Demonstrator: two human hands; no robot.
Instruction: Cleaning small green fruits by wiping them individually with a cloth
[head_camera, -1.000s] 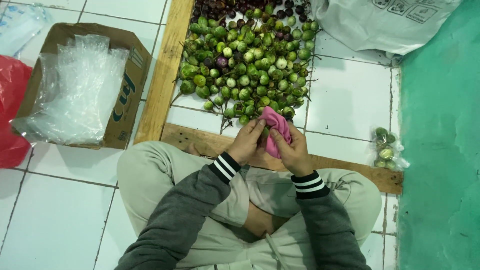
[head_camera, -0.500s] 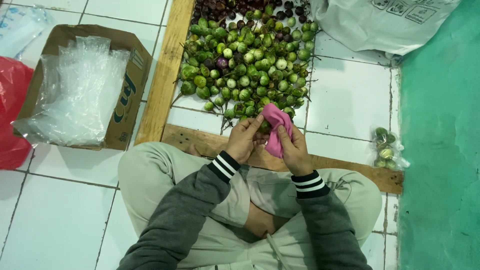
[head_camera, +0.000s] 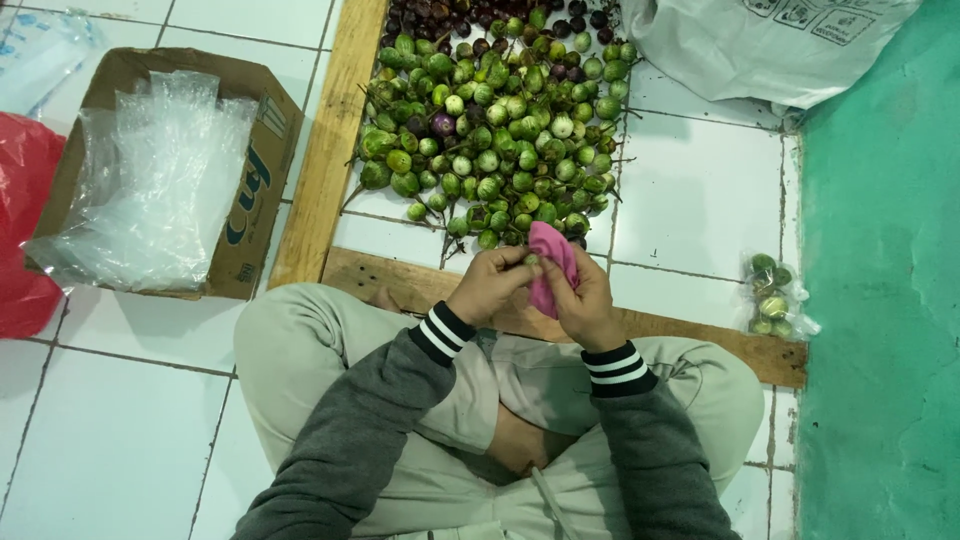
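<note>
I sit cross-legged on white floor tiles. My right hand (head_camera: 583, 300) grips a pink cloth (head_camera: 550, 258) in front of my knees. My left hand (head_camera: 492, 283) pinches a small green round eggplant (head_camera: 531, 260) against that cloth. Just beyond both hands lies a heap of small green eggplants (head_camera: 495, 130), with a few purple ones mixed in and darker ones at the far end. The heap sits on the tiles inside a wooden frame (head_camera: 330, 140).
A cardboard box (head_camera: 255, 180) full of clear plastic bags stands at the left, a red bag (head_camera: 25, 200) beside it. A small tied clear bag of green eggplants (head_camera: 770, 295) lies at the right, next to a green mat (head_camera: 890, 300). A white sack (head_camera: 770, 45) lies at the far right.
Both hands have shifted slightly, turning the pink cloth around the small eggplant. The left fingers now pinch the fruit at the cloth's edge. Nothing else has moved.
</note>
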